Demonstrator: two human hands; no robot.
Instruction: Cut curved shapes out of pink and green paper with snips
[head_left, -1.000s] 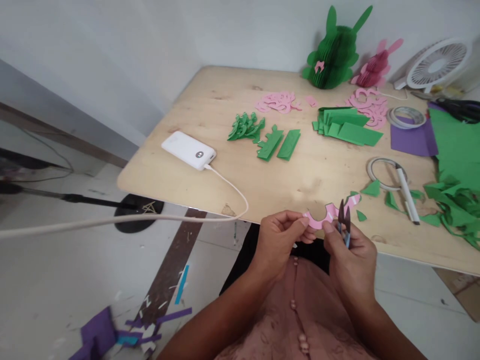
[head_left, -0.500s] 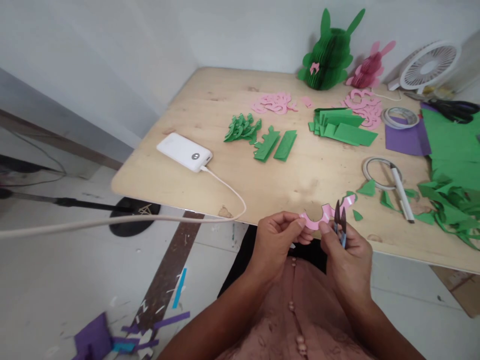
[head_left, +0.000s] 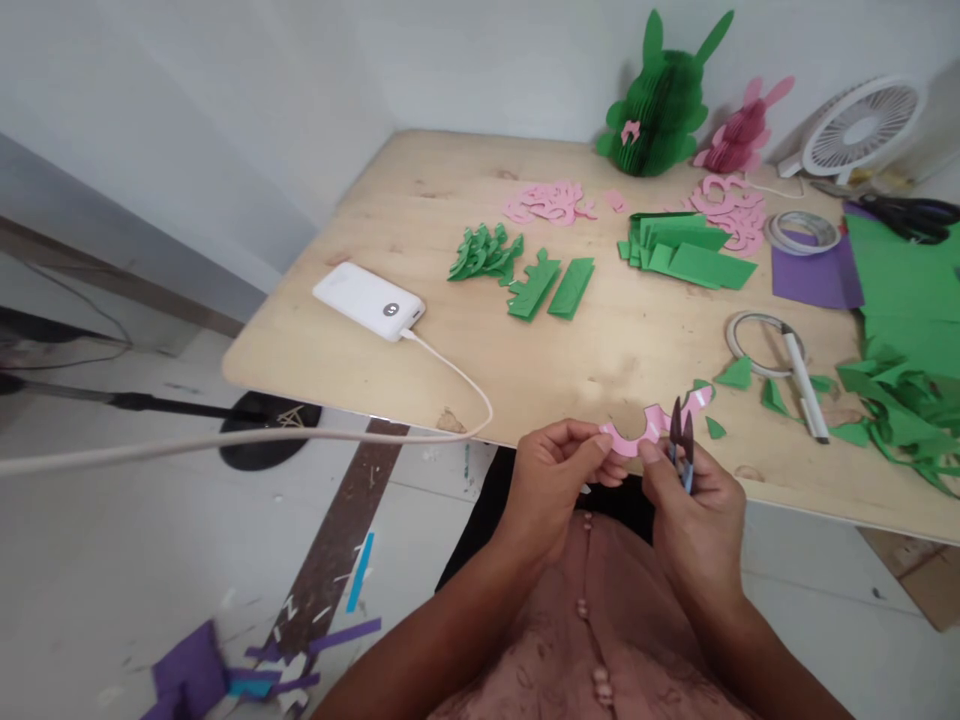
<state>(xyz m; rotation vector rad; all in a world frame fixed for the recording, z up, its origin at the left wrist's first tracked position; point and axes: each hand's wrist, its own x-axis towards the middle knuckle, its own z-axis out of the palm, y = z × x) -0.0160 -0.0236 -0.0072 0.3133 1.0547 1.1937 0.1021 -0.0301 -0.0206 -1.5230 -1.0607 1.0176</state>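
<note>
At the table's front edge, my left hand [head_left: 559,480] pinches the left end of a curved pink paper strip [head_left: 626,443]. My right hand [head_left: 694,510] is closed around small scissors [head_left: 684,445], and its thumb touches the strip's middle. The scissor blades point up, slightly apart, in front of the strip's right part. Light shiny patches show on the pink strip. Small green scraps [head_left: 715,428] lie just right of it on the wooden table [head_left: 360,385].
A white power bank [head_left: 367,300] with a cable lies left. Behind are folded green papers [head_left: 694,250], pink cutouts [head_left: 551,203], a green paper rabbit [head_left: 660,115] and a white fan [head_left: 862,130]. A marker [head_left: 806,385] lies right, near green scraps.
Both hands keep their hold on the pink strip and scissors, almost unmoved. The view has shifted very slightly.
</note>
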